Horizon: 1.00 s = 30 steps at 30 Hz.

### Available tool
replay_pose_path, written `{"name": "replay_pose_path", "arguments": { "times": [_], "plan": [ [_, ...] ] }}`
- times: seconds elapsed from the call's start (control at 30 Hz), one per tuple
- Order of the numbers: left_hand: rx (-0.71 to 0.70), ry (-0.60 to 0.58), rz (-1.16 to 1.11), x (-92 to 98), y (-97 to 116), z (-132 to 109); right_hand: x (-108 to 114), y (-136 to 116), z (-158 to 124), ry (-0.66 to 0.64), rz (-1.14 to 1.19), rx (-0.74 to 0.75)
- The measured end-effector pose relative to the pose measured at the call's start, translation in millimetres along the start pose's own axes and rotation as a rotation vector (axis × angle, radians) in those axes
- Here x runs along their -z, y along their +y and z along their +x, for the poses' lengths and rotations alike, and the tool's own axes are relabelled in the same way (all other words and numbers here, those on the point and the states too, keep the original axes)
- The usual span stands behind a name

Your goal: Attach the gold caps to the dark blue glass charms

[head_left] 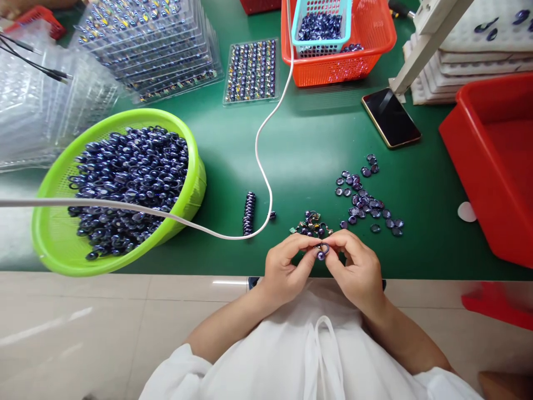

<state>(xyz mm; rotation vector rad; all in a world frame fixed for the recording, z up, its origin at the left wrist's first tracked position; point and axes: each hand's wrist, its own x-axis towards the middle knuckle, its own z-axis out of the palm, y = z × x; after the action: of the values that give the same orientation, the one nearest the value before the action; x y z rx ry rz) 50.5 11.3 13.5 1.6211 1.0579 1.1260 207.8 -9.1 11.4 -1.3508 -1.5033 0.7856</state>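
Observation:
Between the fingertips of my left hand (289,265) and my right hand (353,266) is a small dark, shiny clip-like piece with a loop and a round end (321,255). Both hands pinch it just above the table's front edge. Right behind the fingers lies a little heap of dark parts with green and gold bits (312,224). Farther right are scattered dark oval caps (363,204). Left of my hands stands a row of stacked dark pieces (249,214), with one loose dark piece (272,215) beside it.
A green basket (196,166) full of dark pieces stands left. A white cable (260,161) crosses the table. Behind are stacked clear trays (166,61), a filled tray (252,72) and an orange basket (328,74). A phone (391,118) and red bin (478,161) are right.

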Motion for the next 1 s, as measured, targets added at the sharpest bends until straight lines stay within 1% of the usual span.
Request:
{"name": "replay_pose_path", "arguments": {
  "times": [0.1, 0.23, 0.3, 0.37, 0.43, 0.57, 0.6, 0.67, 0.77, 0.83, 0.87, 0.9, 0.97, 1.0],
  "plan": [
    [-0.043, -0.013, 0.029, 0.5, 0, 1, -2, 2, 0, 0.001, 0.033, -0.035],
    [0.006, -0.037, 0.028, 1.2, -1, 0, -1, 2, 2, -0.034, 0.039, -0.058],
    [0.04, -0.058, 0.003, 1.4, -1, 0, 5, 2, 3, -0.072, 0.023, -0.026],
    [0.071, -0.079, -0.023, 1.5, 1, 1, 17, 5, 4, -0.111, -0.022, 0.025],
    [0.135, -0.073, -0.06, 1.8, 2, 3, 33, 11, 3, -0.107, -0.125, 0.073],
    [0.375, 0.013, -0.237, 2.9, 1, 10, 72, 32, 2, 0.08, -0.546, 0.19],
    [0.43, 0.032, -0.295, 3.1, 0, 12, 80, 38, 2, 0.082, -0.645, 0.209],
    [0.514, 0.05, -0.41, 3.2, -2, 15, 91, 48, 2, 0.039, -0.798, 0.227],
    [0.584, 0.041, -0.557, 2.6, -5, 18, 94, 58, 4, -0.006, -0.903, 0.264],
    [0.598, 0.034, -0.63, 2.0, -7, 19, 89, 58, 6, 0.023, -0.873, 0.294],
    [0.598, 0.036, -0.658, 1.6, -7, 19, 85, 56, 6, 0.047, -0.815, 0.304],
    [0.593, 0.043, -0.679, 1.0, -6, 19, 80, 53, 6, 0.068, -0.731, 0.302],
    [0.584, 0.052, -0.711, -0.6, -5, 19, 66, 42, 5, 0.092, -0.488, 0.275],
    [0.582, 0.049, -0.726, -1.7, -4, 19, 58, 36, 3, 0.088, -0.364, 0.225]
  ]
}}
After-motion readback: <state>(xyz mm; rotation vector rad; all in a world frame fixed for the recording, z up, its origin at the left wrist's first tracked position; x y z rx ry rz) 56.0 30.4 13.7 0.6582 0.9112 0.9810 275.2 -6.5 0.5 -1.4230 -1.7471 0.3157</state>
